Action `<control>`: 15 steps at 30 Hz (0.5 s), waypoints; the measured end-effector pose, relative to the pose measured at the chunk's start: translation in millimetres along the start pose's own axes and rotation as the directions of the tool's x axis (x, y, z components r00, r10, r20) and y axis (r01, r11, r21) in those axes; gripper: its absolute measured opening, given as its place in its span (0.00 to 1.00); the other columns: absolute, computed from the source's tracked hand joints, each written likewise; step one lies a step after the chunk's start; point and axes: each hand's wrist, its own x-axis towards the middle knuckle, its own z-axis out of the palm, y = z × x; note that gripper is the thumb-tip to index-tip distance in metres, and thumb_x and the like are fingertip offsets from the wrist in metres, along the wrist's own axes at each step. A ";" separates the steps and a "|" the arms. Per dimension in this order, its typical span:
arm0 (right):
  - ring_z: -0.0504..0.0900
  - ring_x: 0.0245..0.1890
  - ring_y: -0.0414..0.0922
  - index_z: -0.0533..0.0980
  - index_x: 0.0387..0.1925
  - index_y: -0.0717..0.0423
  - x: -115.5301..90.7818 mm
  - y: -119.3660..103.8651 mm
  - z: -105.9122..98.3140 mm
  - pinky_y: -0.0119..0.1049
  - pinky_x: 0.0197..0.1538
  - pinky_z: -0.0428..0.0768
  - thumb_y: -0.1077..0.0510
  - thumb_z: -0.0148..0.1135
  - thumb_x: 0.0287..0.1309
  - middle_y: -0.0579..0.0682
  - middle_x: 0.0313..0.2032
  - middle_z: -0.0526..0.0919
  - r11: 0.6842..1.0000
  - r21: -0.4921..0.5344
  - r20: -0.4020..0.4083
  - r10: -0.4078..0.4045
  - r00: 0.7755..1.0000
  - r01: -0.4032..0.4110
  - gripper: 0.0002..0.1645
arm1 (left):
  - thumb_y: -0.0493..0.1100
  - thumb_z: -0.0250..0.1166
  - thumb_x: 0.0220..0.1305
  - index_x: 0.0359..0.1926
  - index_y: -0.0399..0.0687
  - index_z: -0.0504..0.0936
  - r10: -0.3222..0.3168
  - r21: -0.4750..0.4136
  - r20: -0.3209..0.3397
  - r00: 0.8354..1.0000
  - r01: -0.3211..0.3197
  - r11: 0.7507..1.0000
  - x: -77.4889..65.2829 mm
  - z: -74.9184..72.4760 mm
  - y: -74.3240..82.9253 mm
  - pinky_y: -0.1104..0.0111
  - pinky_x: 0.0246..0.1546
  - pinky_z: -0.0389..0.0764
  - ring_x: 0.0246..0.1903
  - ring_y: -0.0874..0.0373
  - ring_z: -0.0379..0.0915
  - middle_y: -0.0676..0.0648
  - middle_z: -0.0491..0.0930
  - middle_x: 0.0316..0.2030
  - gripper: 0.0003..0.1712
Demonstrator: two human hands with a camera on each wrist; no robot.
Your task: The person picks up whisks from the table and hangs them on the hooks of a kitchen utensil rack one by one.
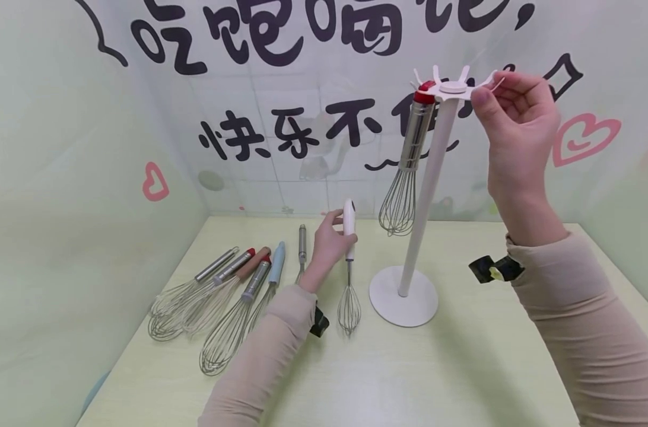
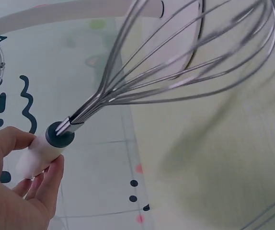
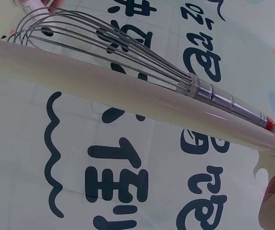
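Observation:
My left hand [image 1: 332,240] grips a whisk by its white handle [image 1: 349,220], its wire head [image 1: 349,309] pointing down, left of the stand. In the left wrist view the whisk's dark collar [image 2: 60,134] shows just past my fingers. At the upper right, my right hand [image 1: 521,115] pinches a prong of the white stand's hooked top [image 1: 453,89]. From the opposite side of that top hangs a steel whisk [image 1: 416,133] with a red end, wires downward beside the pole [image 1: 429,190]. The stand's round base [image 1: 404,302] rests on the table.
Several whisks lie at the left of the table [image 1: 409,379], among them a wooden-handled whisk [image 1: 253,264], a light blue-handled whisk [image 1: 277,264] and a steel-handled whisk [image 1: 302,243] partly behind my left arm. A printed backdrop [image 1: 281,89] stands behind the table.

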 end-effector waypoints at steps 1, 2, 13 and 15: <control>0.77 0.39 0.44 0.76 0.37 0.62 -0.4 0.3 0.4 0.27 0.44 0.79 0.69 0.72 0.43 0.52 0.35 0.80 1.000 0.002 0.002 -0.002 1.000 0.002 0.17 | 0.29 0.65 0.51 0.68 0.48 0.64 0.009 -0.006 0.000 1.000 -0.009 1.000 -0.3 -1.7 3.5 0.60 0.42 0.86 0.52 0.46 0.77 0.41 0.73 0.60 0.41; 0.77 0.39 0.44 0.76 0.37 0.62 -0.7 0.5 0.8 0.28 0.44 0.79 0.69 0.73 0.43 0.52 0.35 0.80 1.000 0.006 0.002 -0.003 1.000 0.003 0.18 | 0.29 0.65 0.51 0.68 0.48 0.64 0.019 -0.012 -0.003 1.000 -0.019 1.000 -0.6 -3.3 6.8 0.60 0.42 0.86 0.52 0.46 0.77 0.42 0.73 0.60 0.41; 0.77 0.39 0.44 0.76 0.38 0.62 -2.3 2.1 4.5 0.27 0.45 0.79 0.72 0.68 0.48 0.52 0.35 0.80 1.000 0.003 0.001 -0.009 1.000 0.009 0.14 | 0.29 0.63 0.52 0.67 0.49 0.65 0.152 -0.077 -0.025 0.988 -0.154 0.985 -5.2 -21.7 40.6 0.59 0.47 0.84 0.51 0.46 0.77 0.43 0.73 0.58 0.39; 0.77 0.39 0.44 0.76 0.38 0.62 -2.1 2.4 4.7 0.28 0.45 0.79 0.72 0.68 0.47 0.52 0.35 0.80 1.000 0.003 0.002 -0.009 1.000 0.009 0.15 | 0.30 0.62 0.52 0.66 0.49 0.66 0.182 -0.086 -0.029 0.983 -0.184 0.979 -6.5 -25.0 46.3 0.59 0.47 0.84 0.51 0.46 0.77 0.43 0.74 0.58 0.38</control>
